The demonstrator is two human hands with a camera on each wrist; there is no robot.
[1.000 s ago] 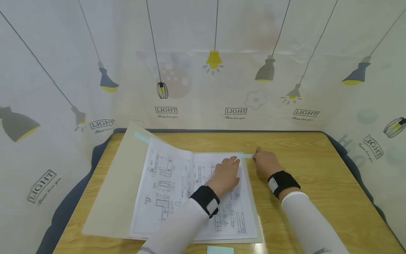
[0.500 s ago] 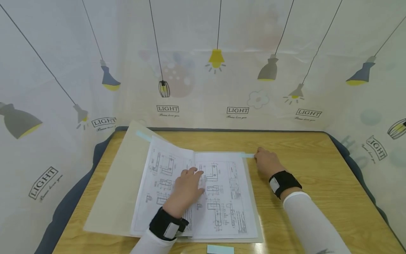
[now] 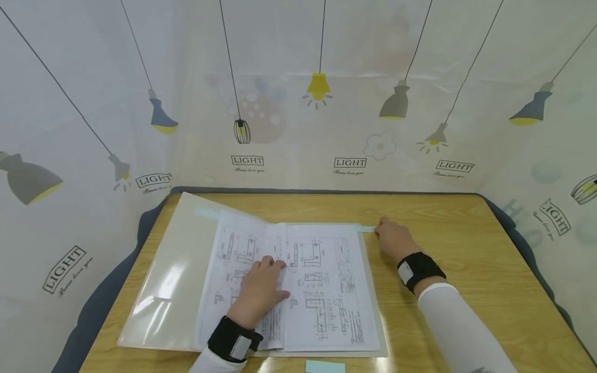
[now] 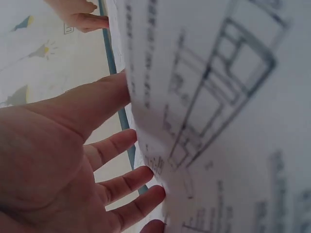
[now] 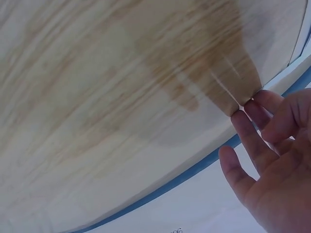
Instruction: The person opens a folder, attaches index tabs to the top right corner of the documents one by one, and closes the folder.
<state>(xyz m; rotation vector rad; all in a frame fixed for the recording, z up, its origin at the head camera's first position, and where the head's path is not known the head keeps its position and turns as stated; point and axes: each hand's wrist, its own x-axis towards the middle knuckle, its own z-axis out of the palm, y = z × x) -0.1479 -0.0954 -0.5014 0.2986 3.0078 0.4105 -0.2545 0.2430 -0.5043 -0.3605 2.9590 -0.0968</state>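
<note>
Compared with half a second ago, your left hand [image 3: 259, 292] sits lower and farther left, on the left page just beside the fold of the booklet [image 3: 336, 290]; a second ago it lay on the right page. The cover [image 3: 163, 280] leans flatter toward the table [image 3: 448, 223] and now shows bright glare. Your right hand [image 3: 395, 241] stays where it was.

The open booklet lies mainly under and to the right of your left hand, whose fingers are spread, their tips against the paper. Your right hand is just beyond the right page, its fingertips at the outer end of a pale blue strip [image 3: 366, 229]; you cannot tell whether they pinch or press it.
</note>
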